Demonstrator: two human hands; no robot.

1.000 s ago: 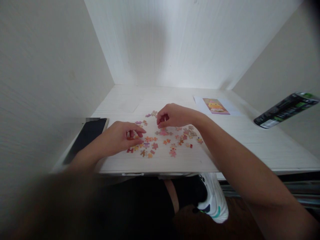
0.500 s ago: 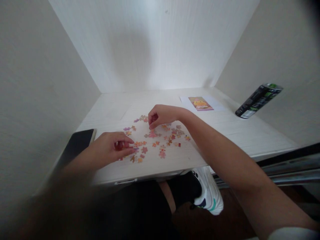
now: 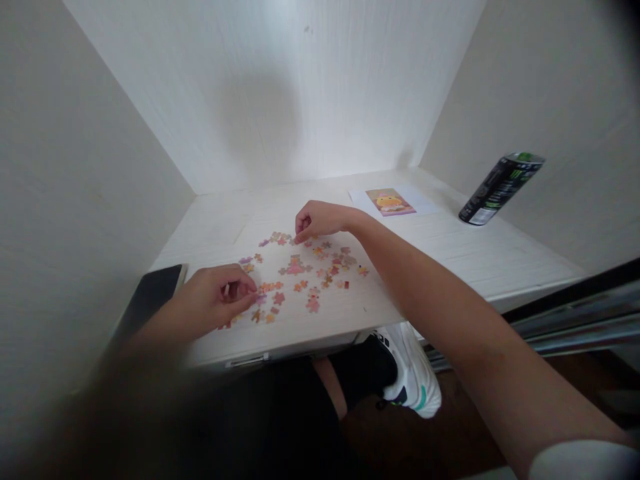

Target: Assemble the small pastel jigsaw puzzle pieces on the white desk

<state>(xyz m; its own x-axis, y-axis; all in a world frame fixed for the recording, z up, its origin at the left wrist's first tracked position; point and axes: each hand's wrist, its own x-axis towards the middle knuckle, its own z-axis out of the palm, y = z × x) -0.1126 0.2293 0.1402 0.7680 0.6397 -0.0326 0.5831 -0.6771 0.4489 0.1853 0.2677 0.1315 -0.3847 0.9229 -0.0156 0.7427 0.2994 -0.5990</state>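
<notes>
Several small jigsaw puzzle pieces in pink, orange, purple and grey lie scattered on the white tabletop. My left hand [image 3: 217,293] rests low at their left side, its thumb and forefinger pinched at a purple puzzle piece [image 3: 261,298]. At the far side of the pieces is my right hand [image 3: 320,219], fingertips closed and pointing down beside a greyish puzzle piece [image 3: 292,241]; whatever they hold is hidden. Between the hands lies a joined pink cluster of pieces [image 3: 295,265]. Nearer the front edge sits another pink group [image 3: 313,303].
A picture card of a yellow figure [image 3: 390,201] lies on white paper [image 3: 424,201] at the back right. Beyond it stands a black drink can [image 3: 497,190]. A dark flat device [image 3: 153,293] is at the left edge. Walls [image 3: 260,100] enclose the tabletop on three sides.
My right hand has moved from the pink cluster to the pieces at the far side, uncovering the cluster. My left thumb and forefinger have come closer together. The camera view has shifted slightly.
</notes>
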